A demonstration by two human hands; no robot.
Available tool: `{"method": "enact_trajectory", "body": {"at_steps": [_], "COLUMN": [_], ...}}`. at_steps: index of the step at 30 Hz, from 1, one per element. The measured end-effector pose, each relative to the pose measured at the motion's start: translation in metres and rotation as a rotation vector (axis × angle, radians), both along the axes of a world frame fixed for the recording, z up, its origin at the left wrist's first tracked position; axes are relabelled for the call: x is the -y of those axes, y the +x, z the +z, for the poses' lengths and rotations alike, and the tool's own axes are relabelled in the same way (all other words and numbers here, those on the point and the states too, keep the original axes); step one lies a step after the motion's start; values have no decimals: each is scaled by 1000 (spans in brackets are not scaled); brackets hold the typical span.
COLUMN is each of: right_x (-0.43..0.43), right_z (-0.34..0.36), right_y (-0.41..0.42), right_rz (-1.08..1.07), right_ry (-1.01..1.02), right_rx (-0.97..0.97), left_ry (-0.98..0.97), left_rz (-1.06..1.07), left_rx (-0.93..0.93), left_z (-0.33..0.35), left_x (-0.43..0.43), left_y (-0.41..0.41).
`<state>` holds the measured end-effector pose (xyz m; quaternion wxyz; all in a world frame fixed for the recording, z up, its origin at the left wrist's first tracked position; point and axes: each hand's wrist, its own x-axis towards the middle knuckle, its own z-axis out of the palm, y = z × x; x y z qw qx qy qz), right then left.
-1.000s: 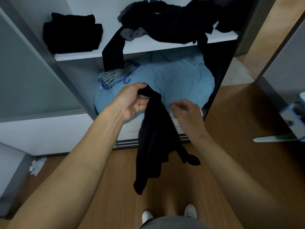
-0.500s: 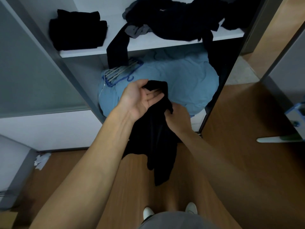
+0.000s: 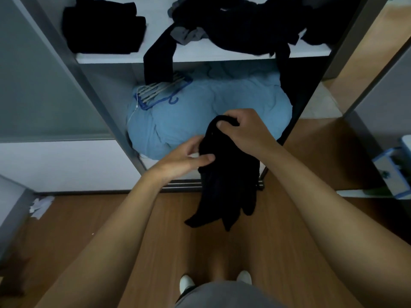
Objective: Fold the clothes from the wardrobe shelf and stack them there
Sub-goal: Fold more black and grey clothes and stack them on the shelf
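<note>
My right hand (image 3: 243, 132) curls over the top of the black garment (image 3: 226, 183), letting it hang in front of the wardrobe (image 3: 89, 85) so it falls straight. My left hand (image 3: 182, 157) pinches its side edge, I judge to find a fold line. On the shelf (image 3: 222, 57), a folded stack (image 3: 104, 30) waits left of the unfolded pile (image 3: 244, 25).

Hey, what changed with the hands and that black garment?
The right hand took over the top of the limp black garment, which the left hand had held; the left hand moved lower and now pinches its side. The folded black stack and loose dark pile on the white shelf stayed put.
</note>
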<state>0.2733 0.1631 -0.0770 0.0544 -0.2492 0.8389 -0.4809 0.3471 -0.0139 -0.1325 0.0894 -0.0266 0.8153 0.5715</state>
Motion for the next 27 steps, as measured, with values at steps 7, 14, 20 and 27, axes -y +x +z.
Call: {"method": "enact_trajectory", "body": {"at_steps": [7, 14, 20, 27], "right_x": [-32, -73, -77, -69], "right_z": [1, -22, -33, -63], "right_y": [-3, 5, 12, 7], "right_rz": [25, -23, -298, -483], "right_ry": [69, 444, 348, 148], "right_rx": [99, -65, -243, 26], "left_ry": [-123, -84, -315, -522], "left_rz": [310, 383, 407, 622], "left_rx": [-252, -321, -332, -83], "left_z": [-4, 20, 22, -6], "left_x": [-26, -37, -30, 26], "left_y": [-20, -30, -33, -21]}}
